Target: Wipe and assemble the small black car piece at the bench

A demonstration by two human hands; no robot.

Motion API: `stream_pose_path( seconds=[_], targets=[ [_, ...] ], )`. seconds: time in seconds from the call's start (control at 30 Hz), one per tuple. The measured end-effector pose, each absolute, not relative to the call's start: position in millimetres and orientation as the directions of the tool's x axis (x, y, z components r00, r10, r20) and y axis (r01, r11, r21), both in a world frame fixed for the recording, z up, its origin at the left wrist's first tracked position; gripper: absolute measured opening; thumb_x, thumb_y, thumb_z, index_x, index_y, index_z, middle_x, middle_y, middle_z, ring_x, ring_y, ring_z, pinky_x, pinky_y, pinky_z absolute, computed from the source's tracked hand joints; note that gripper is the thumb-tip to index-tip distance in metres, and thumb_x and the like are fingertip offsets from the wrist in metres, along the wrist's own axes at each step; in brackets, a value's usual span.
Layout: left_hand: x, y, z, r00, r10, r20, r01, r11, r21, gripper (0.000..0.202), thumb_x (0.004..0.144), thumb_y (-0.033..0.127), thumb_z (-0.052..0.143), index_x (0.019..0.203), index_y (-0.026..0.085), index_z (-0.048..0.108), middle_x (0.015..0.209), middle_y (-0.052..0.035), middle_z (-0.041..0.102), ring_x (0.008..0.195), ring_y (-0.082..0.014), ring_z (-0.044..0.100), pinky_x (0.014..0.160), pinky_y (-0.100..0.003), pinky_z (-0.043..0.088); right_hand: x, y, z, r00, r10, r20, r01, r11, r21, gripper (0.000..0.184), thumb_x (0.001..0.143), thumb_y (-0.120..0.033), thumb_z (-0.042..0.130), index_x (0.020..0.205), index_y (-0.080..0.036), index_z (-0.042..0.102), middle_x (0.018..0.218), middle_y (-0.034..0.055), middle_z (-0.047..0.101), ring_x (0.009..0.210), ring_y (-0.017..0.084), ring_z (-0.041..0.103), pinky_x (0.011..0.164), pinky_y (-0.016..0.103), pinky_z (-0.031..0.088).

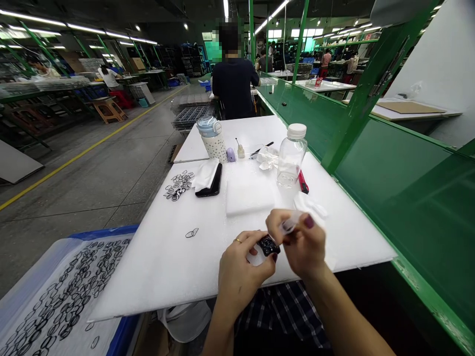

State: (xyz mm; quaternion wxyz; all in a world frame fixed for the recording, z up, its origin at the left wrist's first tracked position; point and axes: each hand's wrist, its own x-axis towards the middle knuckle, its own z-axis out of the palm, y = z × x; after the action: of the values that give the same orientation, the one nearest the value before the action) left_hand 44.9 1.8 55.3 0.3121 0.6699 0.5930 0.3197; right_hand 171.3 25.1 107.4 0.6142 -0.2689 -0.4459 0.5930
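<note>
My left hand [243, 264] is closed with thumb and fingers round a small glossy black part [269, 245], held just above the table's front edge. Close beside it on the right, my right hand [302, 242] pinches a small translucent piece [289, 225]; its exact kind is hard to make out. The two hands nearly touch. Two thin black rings [192, 233] lie on the white foam table top [163, 267] to the left. Farther back is a pile of similar black rings [178, 185]. Behind my hands sits a white foam pad [250, 195].
A clear bottle [292, 155], a red cutter [303, 182], a patterned tumbler [213, 138] and a black phone [210, 183] under tissue stand or lie farther back. A blue tray [122, 231] of many rings is at lower left. A green conveyor [297, 111] runs along the right; a person [233, 84] sits ahead.
</note>
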Motion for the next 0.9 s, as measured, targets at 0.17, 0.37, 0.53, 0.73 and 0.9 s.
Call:
stream_pose_path(
  seconds=[0.17, 0.37, 0.53, 0.73, 0.9],
  targets=[
    [41, -1, 52, 0.134, 0.99, 0.049, 0.626, -0.123, 0.77, 0.048, 0.065, 0.017, 0.065, 0.112, 0.027, 0.068, 0.116, -0.0005, 0.066, 0.075, -0.0158, 0.059, 0.069, -0.03, 0.051, 164, 90, 123, 0.047, 0.925, 0.378, -0.529, 0.344, -0.776, 0.059, 0.075, -0.073, 0.037, 0.049, -0.021, 0.048, 0.048, -0.0022, 0.035, 0.047, 0.011, 0.03, 0.05, 0.028, 0.024],
    [35, -2, 49, 0.198, 0.979, 0.058, 0.663, -0.177, 0.727, 0.054, 0.065, 0.019, 0.066, 0.118, 0.027, 0.065, 0.125, -0.004, 0.062, 0.089, -0.0225, 0.065, 0.081, -0.037, 0.056, 163, 133, 97, 0.091, 0.953, 0.289, -0.208, 0.302, -0.93, 0.033, 0.08, -0.045, 0.049, 0.08, -0.017, 0.067, 0.084, 0.0059, 0.066, 0.079, 0.018, 0.057, 0.072, 0.03, 0.041],
    [33, -3, 42, 0.26, 0.954, 0.153, 0.697, -0.295, 0.654, 0.059, 0.064, 0.016, 0.065, 0.123, 0.021, 0.062, 0.132, -0.0076, 0.058, 0.115, -0.0288, 0.058, 0.099, -0.044, 0.05, 230, 93, 99, 0.202, 0.921, 0.333, 0.205, 0.292, -0.934, 0.031, 0.082, -0.049, 0.05, 0.078, -0.021, 0.062, 0.072, 0.0003, 0.06, 0.072, 0.017, 0.054, 0.068, 0.028, 0.038],
    [33, -5, 39, 0.288, 0.937, 0.196, 0.734, -0.348, 0.583, 0.058, 0.068, 0.015, 0.061, 0.124, 0.024, 0.061, 0.134, -0.0065, 0.057, 0.119, -0.0293, 0.054, 0.099, -0.045, 0.051, 268, 75, 52, 0.196, 0.968, 0.157, 0.426, 0.06, -0.902, 0.025, 0.07, -0.033, 0.068, 0.052, -0.019, 0.057, 0.051, -0.0001, 0.049, 0.053, 0.014, 0.036, 0.055, 0.028, 0.021],
    [32, -9, 42, 0.288, 0.945, 0.158, 0.704, -0.32, 0.633, 0.059, 0.067, 0.015, 0.064, 0.125, 0.026, 0.06, 0.136, -0.0045, 0.054, 0.117, -0.0269, 0.053, 0.1, -0.042, 0.049, 270, 70, 42, 0.099, 0.99, 0.102, 0.222, 0.078, -0.972, 0.027, 0.081, -0.047, 0.054, 0.073, -0.021, 0.054, 0.062, -0.0014, 0.045, 0.057, 0.014, 0.037, 0.053, 0.027, 0.029]
  ],
)
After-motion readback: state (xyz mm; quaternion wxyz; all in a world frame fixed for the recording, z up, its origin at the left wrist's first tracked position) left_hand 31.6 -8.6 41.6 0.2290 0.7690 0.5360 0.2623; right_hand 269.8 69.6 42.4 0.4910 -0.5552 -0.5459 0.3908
